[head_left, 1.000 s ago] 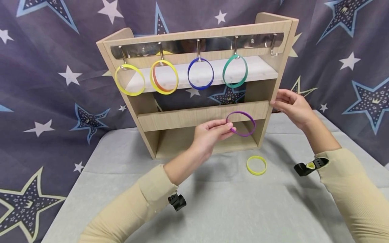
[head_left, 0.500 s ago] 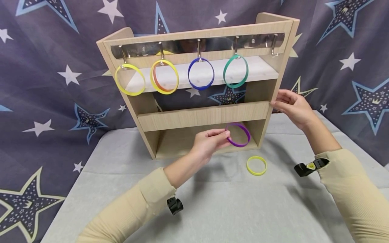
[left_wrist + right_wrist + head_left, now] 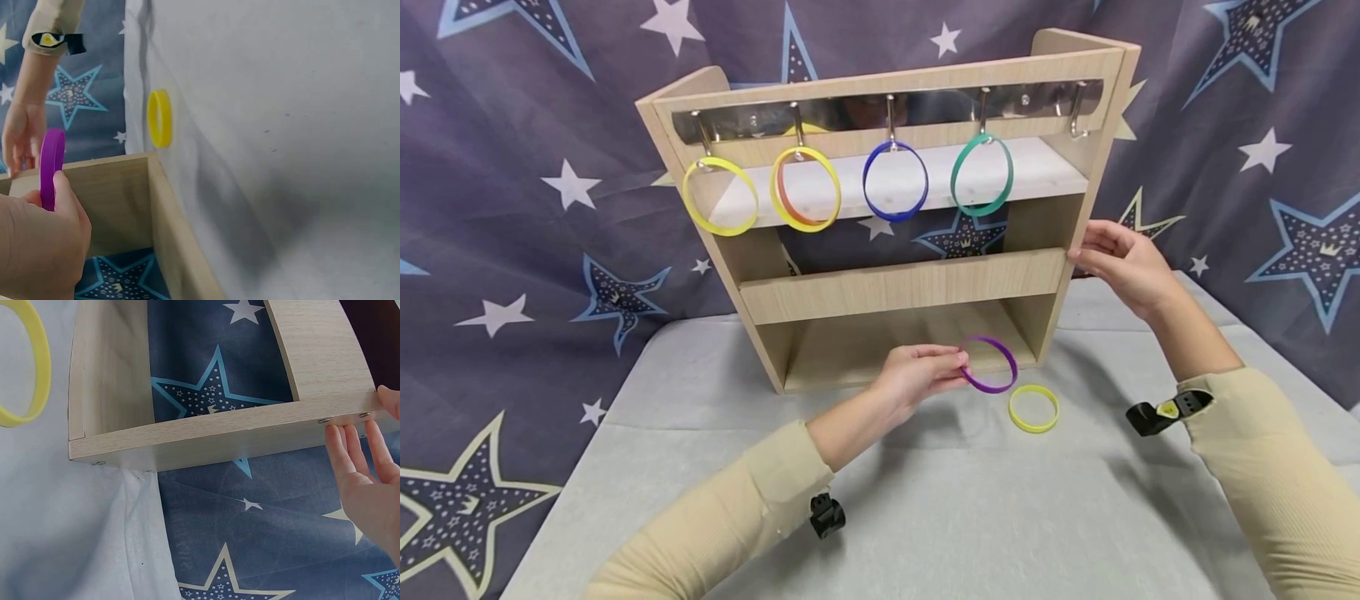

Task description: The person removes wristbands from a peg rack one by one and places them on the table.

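My left hand [image 3: 921, 372] pinches a purple wristband [image 3: 990, 365] between thumb and fingers, just in front of the wooden rack's bottom opening. In the left wrist view the purple wristband [image 3: 52, 169] appears nearly edge-on. My right hand [image 3: 1123, 265] touches the right side of the wooden rack [image 3: 902, 287]. In the right wrist view its fingers [image 3: 340, 453] lie fairly straight against the outer side panel, with the thumb at the front edge. A yellow wristband [image 3: 1033, 408] lies on the table, right of the purple one.
A metal hook rail [image 3: 850, 112] spans the rack's top. From its hooks hang a yellow band [image 3: 688, 200], a yellow band [image 3: 837, 196] with an orange one [image 3: 784, 196], a blue band [image 3: 865, 183] and a green band [image 3: 955, 179]. The far-right hook [image 3: 1077, 112] is bare.
My left hand has lowered the purple wristband from in front of the rack's middle board to near the base, close to the yellow wristband. The right hand has stayed in place.
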Tool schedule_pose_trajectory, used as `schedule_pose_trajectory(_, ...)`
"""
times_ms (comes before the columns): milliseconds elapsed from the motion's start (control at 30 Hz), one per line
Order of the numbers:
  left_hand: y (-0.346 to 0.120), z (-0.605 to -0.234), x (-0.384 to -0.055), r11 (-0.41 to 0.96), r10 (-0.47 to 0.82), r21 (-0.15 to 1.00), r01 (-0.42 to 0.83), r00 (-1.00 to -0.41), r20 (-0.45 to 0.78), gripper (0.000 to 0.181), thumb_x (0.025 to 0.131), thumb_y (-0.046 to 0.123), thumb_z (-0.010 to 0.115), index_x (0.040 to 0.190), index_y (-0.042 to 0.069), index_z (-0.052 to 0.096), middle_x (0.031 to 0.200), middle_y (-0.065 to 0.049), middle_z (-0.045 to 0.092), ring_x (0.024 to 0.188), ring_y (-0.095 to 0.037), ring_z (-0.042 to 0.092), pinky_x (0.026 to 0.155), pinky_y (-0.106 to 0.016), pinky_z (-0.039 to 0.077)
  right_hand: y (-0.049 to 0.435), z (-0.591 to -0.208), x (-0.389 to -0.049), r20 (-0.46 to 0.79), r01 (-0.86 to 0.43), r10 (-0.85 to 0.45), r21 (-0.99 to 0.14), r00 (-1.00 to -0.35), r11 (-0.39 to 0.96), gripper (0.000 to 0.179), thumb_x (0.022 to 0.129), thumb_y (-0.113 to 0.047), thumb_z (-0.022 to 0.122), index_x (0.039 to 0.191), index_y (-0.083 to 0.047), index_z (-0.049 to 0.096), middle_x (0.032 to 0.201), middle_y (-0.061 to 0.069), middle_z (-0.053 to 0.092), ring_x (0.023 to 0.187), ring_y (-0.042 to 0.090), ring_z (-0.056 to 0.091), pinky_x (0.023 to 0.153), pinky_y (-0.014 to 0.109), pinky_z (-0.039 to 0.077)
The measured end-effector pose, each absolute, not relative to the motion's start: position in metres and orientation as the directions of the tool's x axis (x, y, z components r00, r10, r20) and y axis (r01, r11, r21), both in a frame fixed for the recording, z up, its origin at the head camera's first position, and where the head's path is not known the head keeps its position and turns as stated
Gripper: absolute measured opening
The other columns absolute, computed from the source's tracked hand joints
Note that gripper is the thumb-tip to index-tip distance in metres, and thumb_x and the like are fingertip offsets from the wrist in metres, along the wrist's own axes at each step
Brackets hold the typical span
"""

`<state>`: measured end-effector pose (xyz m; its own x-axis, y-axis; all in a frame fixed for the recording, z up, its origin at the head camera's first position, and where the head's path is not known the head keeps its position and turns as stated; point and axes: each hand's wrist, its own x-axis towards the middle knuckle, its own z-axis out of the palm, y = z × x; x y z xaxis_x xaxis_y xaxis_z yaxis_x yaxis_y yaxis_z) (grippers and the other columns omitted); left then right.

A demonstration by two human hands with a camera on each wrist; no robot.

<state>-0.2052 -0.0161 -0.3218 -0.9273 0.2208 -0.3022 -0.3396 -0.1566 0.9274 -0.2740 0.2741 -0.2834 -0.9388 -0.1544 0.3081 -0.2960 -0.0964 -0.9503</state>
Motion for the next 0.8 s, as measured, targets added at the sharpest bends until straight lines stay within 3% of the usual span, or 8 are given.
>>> schedule_pose_trajectory(233,-0.018,-0.335,-0.207,-0.12,0.238,0.913,-0.391,-0.904,-0.355,0.028,0.087,-0.007,0.062,0.115,-0.012,0.061,0.113,-0.026,0.067,0.083,-0.019,0.072,0.086,-0.032,0.061,0.273,-0.281,-0.273,0.294,-0.281,-0.146,-0.954,-0.944,-0.103,0.031,0.088,0.005,0.062,0.111,-0.016,0.064,0.099,-0.007,0.068,0.091,0.004,0.063,0.079,0.012,0.056)
schedule_pose_trajectory(800,-0.013,-0.369,-0.202,-0.091,0.215,0.899,-0.429,-0.89,-0.403,0.027,0.085,-0.01,0.062,0.112,-0.013,0.062,0.111,-0.027,0.067,0.082,-0.018,0.073,0.081,-0.029,0.062,0.273,-0.282,-0.273,0.285,-0.27,-0.14,-0.956,-0.948,-0.113,0.031,0.088,0.005,0.063,0.111,-0.016,0.064,0.1,-0.007,0.067,0.091,0.004,0.064,0.081,0.012,0.057)
